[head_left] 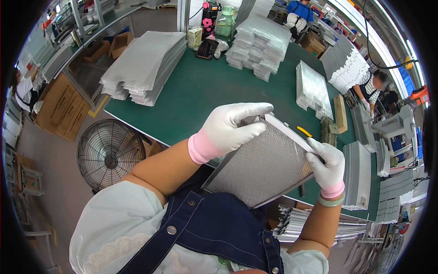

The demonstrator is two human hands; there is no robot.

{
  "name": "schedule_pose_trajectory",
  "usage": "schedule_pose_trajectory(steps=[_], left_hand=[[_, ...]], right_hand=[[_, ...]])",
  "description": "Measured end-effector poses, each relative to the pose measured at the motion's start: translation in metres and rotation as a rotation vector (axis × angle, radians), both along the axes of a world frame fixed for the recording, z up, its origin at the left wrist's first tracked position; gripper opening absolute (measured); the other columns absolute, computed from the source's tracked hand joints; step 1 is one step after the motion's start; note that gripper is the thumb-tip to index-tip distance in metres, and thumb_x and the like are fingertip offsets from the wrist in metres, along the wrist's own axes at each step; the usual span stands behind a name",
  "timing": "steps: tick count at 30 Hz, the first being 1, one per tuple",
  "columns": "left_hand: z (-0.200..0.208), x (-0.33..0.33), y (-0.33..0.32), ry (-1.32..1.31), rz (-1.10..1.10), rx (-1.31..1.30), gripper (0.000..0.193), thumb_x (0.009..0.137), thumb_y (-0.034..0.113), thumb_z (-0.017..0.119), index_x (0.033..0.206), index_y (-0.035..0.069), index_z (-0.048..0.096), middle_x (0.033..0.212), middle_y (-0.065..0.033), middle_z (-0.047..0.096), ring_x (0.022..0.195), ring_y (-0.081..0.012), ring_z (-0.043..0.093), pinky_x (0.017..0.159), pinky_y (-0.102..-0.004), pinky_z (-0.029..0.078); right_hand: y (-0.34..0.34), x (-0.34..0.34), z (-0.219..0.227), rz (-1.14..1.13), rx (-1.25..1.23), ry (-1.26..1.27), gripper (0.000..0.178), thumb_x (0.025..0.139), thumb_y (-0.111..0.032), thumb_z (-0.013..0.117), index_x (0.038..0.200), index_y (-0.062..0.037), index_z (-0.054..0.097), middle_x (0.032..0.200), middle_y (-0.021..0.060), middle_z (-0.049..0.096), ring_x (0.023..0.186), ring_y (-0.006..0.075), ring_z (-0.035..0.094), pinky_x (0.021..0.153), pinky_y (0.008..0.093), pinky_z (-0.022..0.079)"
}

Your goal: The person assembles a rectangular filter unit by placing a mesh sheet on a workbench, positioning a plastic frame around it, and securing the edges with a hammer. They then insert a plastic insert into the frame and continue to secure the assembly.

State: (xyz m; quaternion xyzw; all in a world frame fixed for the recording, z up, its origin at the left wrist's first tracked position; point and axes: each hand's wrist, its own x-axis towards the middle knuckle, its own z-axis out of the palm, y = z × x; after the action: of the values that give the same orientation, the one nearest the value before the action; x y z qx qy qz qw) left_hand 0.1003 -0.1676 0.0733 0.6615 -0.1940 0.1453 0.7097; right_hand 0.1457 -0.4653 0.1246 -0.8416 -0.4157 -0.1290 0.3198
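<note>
Tilted up against my body over the table edge is a mesh panel in a thin metal frame, like a grease filter. My left hand, in a white glove with a pink cuff, is closed on its upper left corner. At the upper right corner, my right hand, gloved the same way, grips the frame between thumb and fingers. A yellow-handled tool lies just beyond the frame's upper edge, partly hidden. Behind my right hand sits a bundle of small metal parts.
Stacks of mesh sheets and wrapped silvery packs stand on the green table. A phone and bottles are at the back. White frame strips lie at right; a floor fan stands left. A co-worker is beyond.
</note>
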Motion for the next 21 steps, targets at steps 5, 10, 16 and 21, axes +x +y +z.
schedule_pose_trajectory(steps=[5,10,16,21], left_hand=[[0.005,0.002,-0.004,0.033,0.091,0.075,0.045,0.091,0.006,0.071,0.134,-0.002,0.059,0.118,-0.0082,0.068,0.092,-0.0067,0.063,0.082,-0.0221,0.052],[0.008,0.001,-0.008,0.037,0.056,0.061,0.043,0.091,0.006,0.071,0.132,-0.003,0.060,0.114,-0.0059,0.067,0.092,-0.0058,0.062,0.081,-0.0216,0.052],[0.005,0.000,-0.007,0.083,0.051,-0.064,0.038,0.090,0.001,0.071,0.126,-0.003,0.061,0.109,-0.0051,0.067,0.093,-0.0062,0.062,0.081,-0.0219,0.052],[-0.019,0.008,-0.002,0.045,-0.091,-0.142,0.045,0.089,-0.004,0.068,0.131,-0.001,0.055,0.120,-0.0081,0.063,0.105,-0.0102,0.061,0.090,-0.0259,0.050]], right_hand=[[0.012,-0.002,0.014,-0.102,-0.187,-0.137,0.036,0.082,-0.009,0.073,0.118,-0.0042,0.069,0.080,0.0124,0.066,0.072,0.0292,0.065,0.066,0.0359,0.051],[0.069,-0.001,0.006,-0.075,-0.091,-0.401,0.033,0.087,-0.020,0.072,0.114,-0.0027,0.065,0.082,0.0123,0.066,0.072,0.0310,0.065,0.065,0.0395,0.051],[0.089,0.003,-0.016,-0.140,-0.054,-0.559,0.028,0.086,-0.022,0.073,0.108,-0.0058,0.067,0.075,0.0076,0.064,0.063,0.0265,0.062,0.057,0.0382,0.047],[0.092,0.003,-0.015,-0.091,-0.098,-0.535,0.029,0.087,-0.025,0.072,0.109,-0.0053,0.066,0.073,0.0072,0.062,0.062,0.0257,0.062,0.056,0.0382,0.046]])
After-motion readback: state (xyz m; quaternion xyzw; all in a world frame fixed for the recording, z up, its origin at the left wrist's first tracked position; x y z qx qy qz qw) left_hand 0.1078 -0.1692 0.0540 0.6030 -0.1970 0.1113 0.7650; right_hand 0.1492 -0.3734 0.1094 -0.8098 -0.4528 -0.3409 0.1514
